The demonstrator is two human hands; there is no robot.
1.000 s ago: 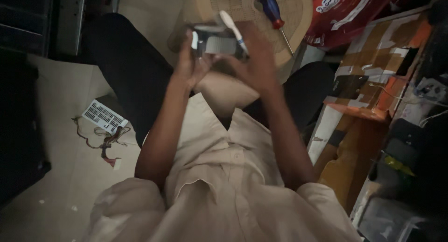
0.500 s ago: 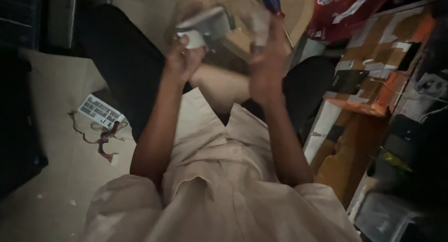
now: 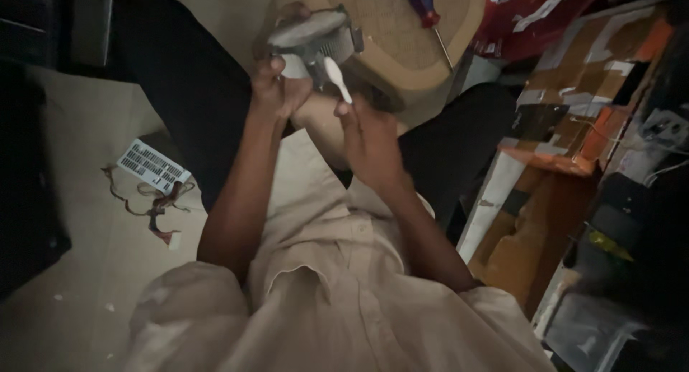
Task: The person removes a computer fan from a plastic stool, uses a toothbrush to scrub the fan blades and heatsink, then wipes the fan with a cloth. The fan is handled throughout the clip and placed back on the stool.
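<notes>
Both hands raised over the lap, working on a finned metal cooler.

Left hand [image 3: 276, 92], fingers closed, grips the cooler [image 3: 312, 38] from the near side, far centre of scene. Right hand [image 3: 369, 138], fingers closed, pinches a small white brush [image 3: 337, 77] touching the fins. Screwdriver [image 3: 425, 9] lies on the round woven stool [image 3: 423, 52] beyond; a wired grey module [image 3: 153, 166] lies on the floor, left.

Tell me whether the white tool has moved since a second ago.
Yes. The white tool in the right hand has come down from above the metal part to below it, farther from the screwdriver.
</notes>
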